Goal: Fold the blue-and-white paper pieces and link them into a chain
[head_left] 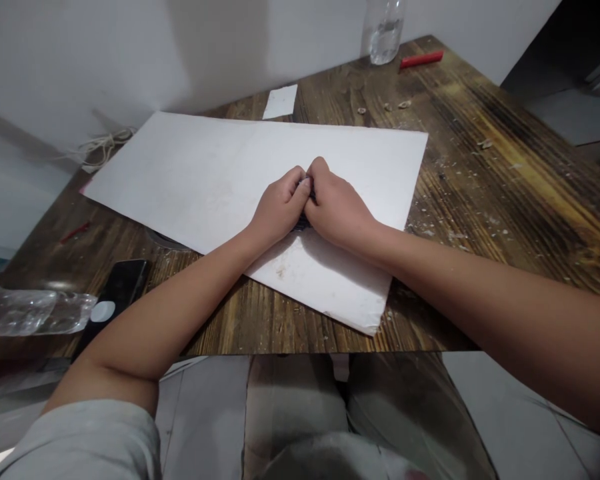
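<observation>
The person's left hand (279, 208) and right hand (340, 203) met near the middle of a long white board (180, 180), which lay slantwise on a dark-stained wooden table (485, 200). The fingers (300, 183) of both hands were curled closed and pressed together, apparently gripping a small dark object (303, 223) that showed only as a sliver beneath them; its shape stayed hidden. The work in hand looked like close pinching at that one spot, and seeing the object properly would have called for the fingers to part. Beyond the board lay a white paper scrap (280, 101), a red strip (421, 60) and a clear water bottle (385, 33). A black smartphone (117, 290) and a crushed plastic bottle (30, 310) lay near on the left, with pale shavings (485, 143) scattered to the right.
</observation>
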Demonstrator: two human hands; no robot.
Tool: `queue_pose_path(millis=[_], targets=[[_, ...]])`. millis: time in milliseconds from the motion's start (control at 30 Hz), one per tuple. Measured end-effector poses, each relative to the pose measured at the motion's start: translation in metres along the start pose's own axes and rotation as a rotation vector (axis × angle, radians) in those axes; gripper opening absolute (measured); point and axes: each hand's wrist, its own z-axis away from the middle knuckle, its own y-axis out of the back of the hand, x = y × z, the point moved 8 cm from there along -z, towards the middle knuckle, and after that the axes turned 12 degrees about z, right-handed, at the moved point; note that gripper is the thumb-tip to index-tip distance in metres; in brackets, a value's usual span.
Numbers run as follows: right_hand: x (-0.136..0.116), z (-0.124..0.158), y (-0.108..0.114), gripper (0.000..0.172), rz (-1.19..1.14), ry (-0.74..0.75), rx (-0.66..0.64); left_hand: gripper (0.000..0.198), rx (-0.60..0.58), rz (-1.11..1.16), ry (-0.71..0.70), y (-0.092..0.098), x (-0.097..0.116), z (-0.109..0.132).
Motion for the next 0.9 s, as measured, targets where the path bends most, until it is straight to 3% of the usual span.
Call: queue_pose_path(millis=[433, 900], targets=[[0.011, -0.008, 0.008, 0.007, -0.061, -0.063, 0.104, 0.047, 0.035, 0.06, 0.005, 0.002, 0.004, -0.002], [0.018, -0.011, 0.009, 0.017, -0.176, -0.094, 0.176, 0.052, 0.035, 0.258, 0.084, -0.002, -0.003, -0.001]])
